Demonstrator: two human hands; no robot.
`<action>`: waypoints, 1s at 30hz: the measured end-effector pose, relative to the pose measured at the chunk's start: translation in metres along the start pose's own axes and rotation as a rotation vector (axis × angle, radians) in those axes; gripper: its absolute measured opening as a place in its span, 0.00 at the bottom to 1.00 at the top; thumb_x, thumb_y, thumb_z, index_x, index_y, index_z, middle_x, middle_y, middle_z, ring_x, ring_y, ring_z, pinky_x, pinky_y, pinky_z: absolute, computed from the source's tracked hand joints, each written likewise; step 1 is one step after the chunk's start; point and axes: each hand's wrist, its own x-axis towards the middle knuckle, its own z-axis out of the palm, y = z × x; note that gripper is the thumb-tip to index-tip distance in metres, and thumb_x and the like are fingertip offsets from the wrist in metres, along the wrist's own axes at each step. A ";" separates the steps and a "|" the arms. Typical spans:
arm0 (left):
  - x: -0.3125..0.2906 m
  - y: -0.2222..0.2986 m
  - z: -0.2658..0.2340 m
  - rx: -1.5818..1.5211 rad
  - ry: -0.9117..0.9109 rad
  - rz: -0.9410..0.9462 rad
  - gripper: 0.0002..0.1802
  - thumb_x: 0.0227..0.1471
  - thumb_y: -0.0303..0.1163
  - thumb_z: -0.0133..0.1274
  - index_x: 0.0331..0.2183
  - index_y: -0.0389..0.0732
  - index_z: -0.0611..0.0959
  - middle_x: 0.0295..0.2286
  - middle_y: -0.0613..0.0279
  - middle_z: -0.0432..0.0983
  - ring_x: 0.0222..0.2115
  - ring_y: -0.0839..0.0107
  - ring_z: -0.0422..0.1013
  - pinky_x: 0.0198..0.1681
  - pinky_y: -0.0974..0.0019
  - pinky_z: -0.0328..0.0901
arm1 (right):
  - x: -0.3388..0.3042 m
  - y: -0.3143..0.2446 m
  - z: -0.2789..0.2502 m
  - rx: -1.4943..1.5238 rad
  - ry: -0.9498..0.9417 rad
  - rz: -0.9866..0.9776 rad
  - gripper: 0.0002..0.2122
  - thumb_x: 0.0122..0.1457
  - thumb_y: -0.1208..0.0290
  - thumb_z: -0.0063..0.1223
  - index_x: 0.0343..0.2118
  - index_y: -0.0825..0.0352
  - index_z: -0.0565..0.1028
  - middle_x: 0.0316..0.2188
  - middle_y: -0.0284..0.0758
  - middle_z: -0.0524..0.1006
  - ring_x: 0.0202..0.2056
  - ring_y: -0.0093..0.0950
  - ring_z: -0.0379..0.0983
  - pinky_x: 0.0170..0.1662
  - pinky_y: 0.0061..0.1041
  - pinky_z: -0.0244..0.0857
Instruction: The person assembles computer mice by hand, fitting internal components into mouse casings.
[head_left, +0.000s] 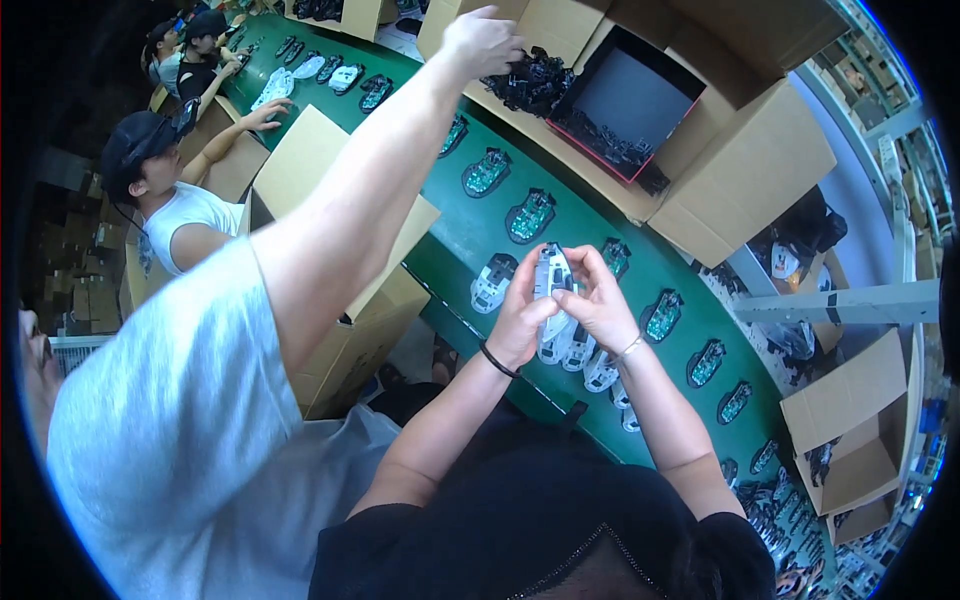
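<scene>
In front of my chest, my left hand (522,325) and my right hand (603,308) are both closed around a pale grey computer mouse shell (546,282). It stands roughly upright, with dark parts on the face towards me, and both thumbs press on its lower half. Below my hands, several similar pale mouse shells (600,372) lie in a row along the near edge of the green bench. Another shell (493,283) rests left of my left hand. Beyond my fingers, a mouse base with a green circuit board (530,215) sits on the bench.
More mouse bases (661,314) line the green bench (690,290). Cardboard boxes (745,170) stand along its far side, one holding a black tray (632,95). At my left, a co-worker's arm (350,200) reaches across towards a heap of black parts (530,82). Other people work farther left.
</scene>
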 end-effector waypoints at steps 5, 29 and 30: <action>0.022 -0.004 -0.020 -0.194 0.012 -0.077 0.40 0.38 0.20 0.45 0.57 0.39 0.55 0.47 0.59 0.62 0.48 0.69 0.62 0.50 0.67 0.59 | 0.019 0.009 -0.007 0.107 -0.063 0.114 0.21 0.53 0.78 0.50 0.51 0.67 0.63 0.45 0.33 0.66 0.45 0.23 0.64 0.47 0.22 0.61; 0.020 0.007 -0.108 -0.286 0.200 -0.195 0.33 0.48 0.40 0.51 0.55 0.54 0.57 0.35 0.56 0.72 0.33 0.65 0.73 0.27 0.67 0.70 | 0.278 0.006 -0.042 -1.052 0.191 -0.490 0.05 0.48 0.74 0.53 0.28 0.67 0.76 0.28 0.43 0.76 0.31 0.39 0.74 0.36 0.29 0.67; 0.026 0.003 -0.112 -0.256 0.229 -0.185 0.34 0.47 0.42 0.52 0.54 0.53 0.58 0.35 0.56 0.72 0.31 0.66 0.73 0.26 0.68 0.70 | 0.312 0.014 -0.051 -1.149 0.197 -0.523 0.05 0.47 0.75 0.53 0.28 0.67 0.76 0.28 0.42 0.76 0.32 0.40 0.72 0.38 0.31 0.67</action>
